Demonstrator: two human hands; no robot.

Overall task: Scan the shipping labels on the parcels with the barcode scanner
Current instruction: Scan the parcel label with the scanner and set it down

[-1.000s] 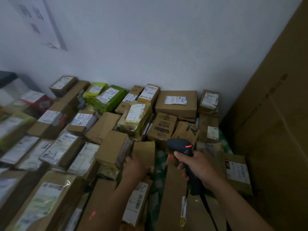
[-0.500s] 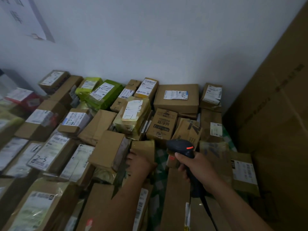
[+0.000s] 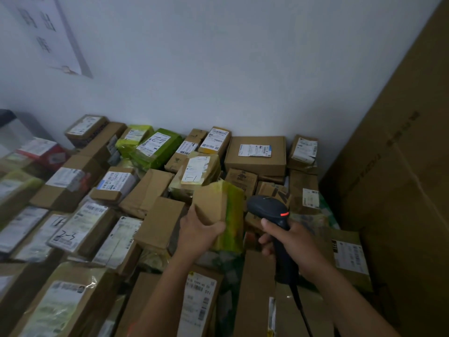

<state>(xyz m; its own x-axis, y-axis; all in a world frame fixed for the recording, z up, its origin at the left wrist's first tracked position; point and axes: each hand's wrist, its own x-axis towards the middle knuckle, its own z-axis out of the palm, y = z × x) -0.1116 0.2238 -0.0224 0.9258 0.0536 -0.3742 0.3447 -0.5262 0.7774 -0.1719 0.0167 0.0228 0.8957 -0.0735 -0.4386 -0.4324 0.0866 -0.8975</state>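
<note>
My left hand [image 3: 196, 233] grips a small brown parcel [image 3: 218, 210] wrapped in yellow-green tape and holds it tilted above the pile. No label shows on the faces turned to me. My right hand [image 3: 289, 242] grips the handle of a black barcode scanner [image 3: 267, 209] with a red light on its head. The scanner's head sits just right of the lifted parcel. Its cable runs down past my right forearm. Many cardboard parcels with white shipping labels lie all around, such as a large flat box [image 3: 255, 154] at the back.
Two green-wrapped parcels [image 3: 155, 148] lie at the back left against the white wall [image 3: 218, 69]. A tall cardboard sheet [image 3: 401, 190] stands along the right side. Labelled boxes [image 3: 82, 227] crowd the left, and a long box [image 3: 199, 302] lies under my left forearm.
My left hand has lifted the small taped parcel out of the pile and tilted it up. The scanner has stayed in my right hand, close beside the parcel.
</note>
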